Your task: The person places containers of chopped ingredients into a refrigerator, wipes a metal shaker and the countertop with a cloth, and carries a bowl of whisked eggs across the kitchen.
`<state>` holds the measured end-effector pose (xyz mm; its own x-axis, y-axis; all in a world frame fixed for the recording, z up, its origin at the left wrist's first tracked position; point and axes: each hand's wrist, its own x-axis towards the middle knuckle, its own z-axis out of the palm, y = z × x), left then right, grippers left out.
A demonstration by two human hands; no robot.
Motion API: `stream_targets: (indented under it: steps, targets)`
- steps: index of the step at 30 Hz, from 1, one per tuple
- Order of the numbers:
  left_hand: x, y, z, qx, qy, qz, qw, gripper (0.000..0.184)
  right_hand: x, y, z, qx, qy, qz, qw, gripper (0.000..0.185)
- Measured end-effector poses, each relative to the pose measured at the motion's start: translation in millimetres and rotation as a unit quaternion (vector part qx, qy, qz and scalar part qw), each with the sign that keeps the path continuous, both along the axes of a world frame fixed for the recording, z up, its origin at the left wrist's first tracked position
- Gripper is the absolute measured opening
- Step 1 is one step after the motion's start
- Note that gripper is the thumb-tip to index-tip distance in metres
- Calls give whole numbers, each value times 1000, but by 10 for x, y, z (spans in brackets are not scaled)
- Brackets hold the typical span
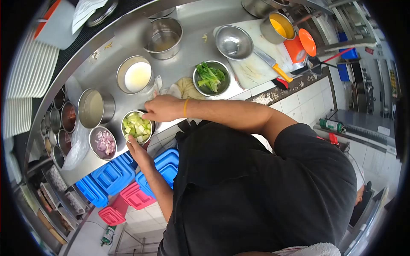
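Observation:
A steel bowl of chopped pale-green vegetable pieces (137, 126) sits at the counter's near edge. My left hand (137, 149) grips this bowl by its near side, thumb up at the rim. Over its far right rim is my right hand (162, 109), fingers curled and closed; what they hold, if anything, is hidden. A yellow band circles the right wrist. Beside the bowl stands a steel bowl of sliced purple onions (105, 143). Close by are a pot of cloudy liquid (91, 108) and a pot of white liquid (137, 79).
A bowl of leafy greens (210, 78) and a crumpled cloth (188, 88) lie to the right. Farther along, a yellow-handled knife (273, 64) and steel bowl (234, 42) rest on a white cutting board (252, 77). Blue lidded bins (113, 173) stand below the counter.

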<state>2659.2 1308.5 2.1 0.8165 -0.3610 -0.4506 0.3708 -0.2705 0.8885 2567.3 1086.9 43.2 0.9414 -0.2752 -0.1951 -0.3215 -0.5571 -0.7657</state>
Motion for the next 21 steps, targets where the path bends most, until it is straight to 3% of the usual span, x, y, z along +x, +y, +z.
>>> stream_targets:
  steps: [2,4,6,9,11,14,18,21]
  targets:
    - [35,46,-70,3,17,9,1000,67,-311,-202,108,-3,-2,-18,1000,42]
    - [33,52,-41,-15,21,10,1000,61,-796,-389,160,1,-27,-139,990,42]
    - [17,94,-13,-38,37,7,999,56,-1339,-629,-38,-94,-60,-211,971,34]
    - [7,134,33,-88,71,5,994,50,-2048,-911,-201,-3,23,-318,948,29]
    - [1,130,33,-94,84,12,992,51,-2218,-955,-135,-48,44,-355,933,28]
    - [19,89,-81,-95,78,36,992,54,-2067,-1081,-131,-39,14,-338,940,29]
    - [19,22,-65,-87,76,65,991,51,-1299,-1467,-195,-19,-129,-326,936,30]
    - [-100,-52,27,-81,72,77,991,51,-954,-1837,-145,-132,-98,-364,917,36]
